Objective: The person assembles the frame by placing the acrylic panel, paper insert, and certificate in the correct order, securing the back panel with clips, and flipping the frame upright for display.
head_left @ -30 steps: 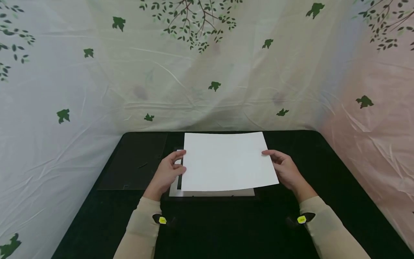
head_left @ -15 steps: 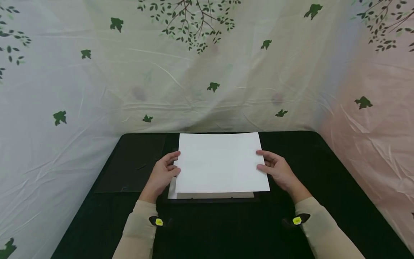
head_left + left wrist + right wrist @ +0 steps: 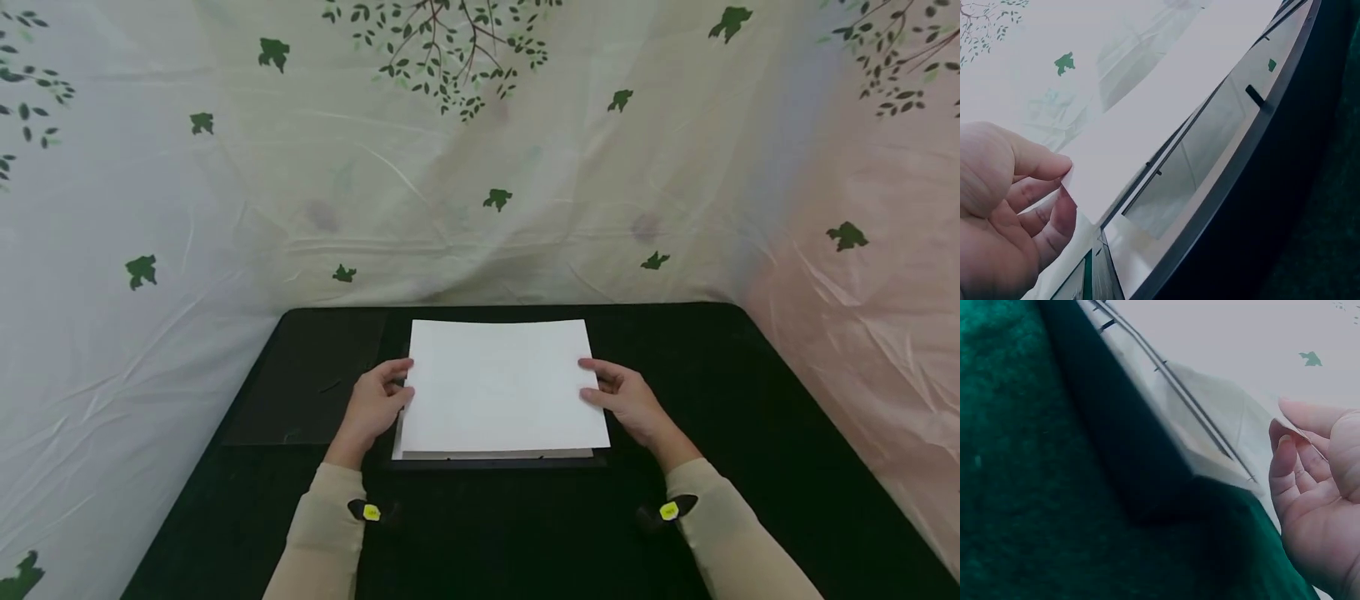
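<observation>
A white sheet of paper is held level and bows slightly, above a dark picture frame lying on the table. My left hand pinches the sheet's left edge between thumb and fingers. At the opposite edge, my right hand pinches it the same way. In the left wrist view the frame shows a black side, a small dark tab and a shiny, reflecting inner surface. The paper hides most of the frame's inside in the head view.
To the left on the black-covered table lies a flat dark panel with small fittings on it. A pale curtain printed with leaves and birds hangs behind the table and along both sides.
Both hands have brought the paper lower and toward the left, so it covers more of the frame. The right hand has shifted left the most, and the sheet sits straighter over the frame.
</observation>
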Demonstrator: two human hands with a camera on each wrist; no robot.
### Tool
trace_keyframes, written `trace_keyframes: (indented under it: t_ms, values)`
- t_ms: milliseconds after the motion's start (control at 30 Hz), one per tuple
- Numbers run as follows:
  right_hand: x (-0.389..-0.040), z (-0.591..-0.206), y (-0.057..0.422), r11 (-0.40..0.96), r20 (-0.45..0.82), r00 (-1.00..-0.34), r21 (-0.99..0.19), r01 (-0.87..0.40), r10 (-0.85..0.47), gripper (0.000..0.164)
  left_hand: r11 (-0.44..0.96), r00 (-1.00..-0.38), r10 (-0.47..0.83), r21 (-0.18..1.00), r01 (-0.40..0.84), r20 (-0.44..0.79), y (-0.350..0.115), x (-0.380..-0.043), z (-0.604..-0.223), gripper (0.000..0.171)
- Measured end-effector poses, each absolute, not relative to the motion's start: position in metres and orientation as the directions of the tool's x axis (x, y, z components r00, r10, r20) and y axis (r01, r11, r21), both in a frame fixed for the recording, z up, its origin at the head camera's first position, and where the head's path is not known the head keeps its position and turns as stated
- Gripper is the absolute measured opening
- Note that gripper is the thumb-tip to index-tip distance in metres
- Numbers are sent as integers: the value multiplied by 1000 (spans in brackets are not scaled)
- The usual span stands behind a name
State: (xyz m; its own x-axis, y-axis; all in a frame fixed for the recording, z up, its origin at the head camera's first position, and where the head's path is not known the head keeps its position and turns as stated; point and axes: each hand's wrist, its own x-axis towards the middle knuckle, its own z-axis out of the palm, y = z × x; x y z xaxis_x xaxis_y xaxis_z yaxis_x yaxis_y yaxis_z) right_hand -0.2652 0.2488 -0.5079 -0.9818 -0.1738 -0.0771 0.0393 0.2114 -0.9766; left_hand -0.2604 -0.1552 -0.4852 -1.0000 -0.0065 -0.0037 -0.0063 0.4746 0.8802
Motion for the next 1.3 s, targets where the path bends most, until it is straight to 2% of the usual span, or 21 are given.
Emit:
trace_keyframes:
  t_ms: [700,967,1300]
  values:
    - [-266,-517,237,398,-87,-986,-917,24,-141,53,481,-998,-62,876,-35,-5,-161,-268,-500,38]
    - [-265,-517,235,456,-108,-988,-889,44,-114,47,510,-997,-74,859,-47,-11,-163,-268,-503,38]
    - [-266,-521,233,497,-113,-990,-866,54,-89,48,577,-997,-71,815,-61,-25,-164,-270,-506,37]
